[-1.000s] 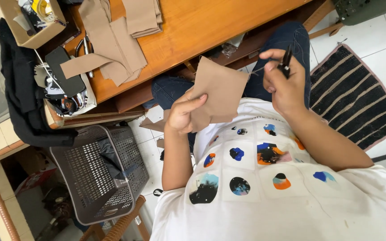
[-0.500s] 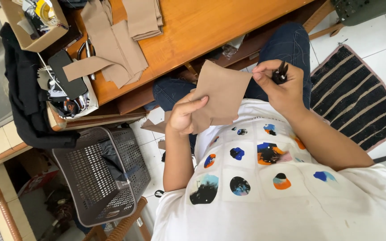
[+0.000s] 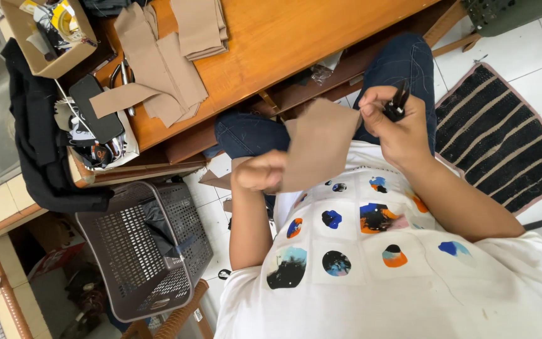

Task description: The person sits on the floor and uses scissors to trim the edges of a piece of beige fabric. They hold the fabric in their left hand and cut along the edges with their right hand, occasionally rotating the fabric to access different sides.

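Note:
My left hand [image 3: 260, 172] pinches the lower edge of a brown, leather-like piece [image 3: 318, 145] and holds it up over my lap. My right hand [image 3: 399, 119] is closed around a small black tool [image 3: 398, 103] and touches the upper right corner of the same piece. Under both hands are my blue jeans [image 3: 403, 59] and a white shirt with coloured blots [image 3: 371, 251].
A wooden table [image 3: 283, 37] carries more cut brown pieces [image 3: 164, 69], a stack of them [image 3: 201, 25], a cardboard box [image 3: 48, 31] and a black phone [image 3: 95, 108]. A grey plastic basket [image 3: 136, 251] stands on the tiled floor at left; a striped mat [image 3: 503, 138] lies at right.
My right hand has drawn in from out at the right until it meets the corner of the brown piece, and the black tool is now tucked in the fist. My left hand has tilted the piece.

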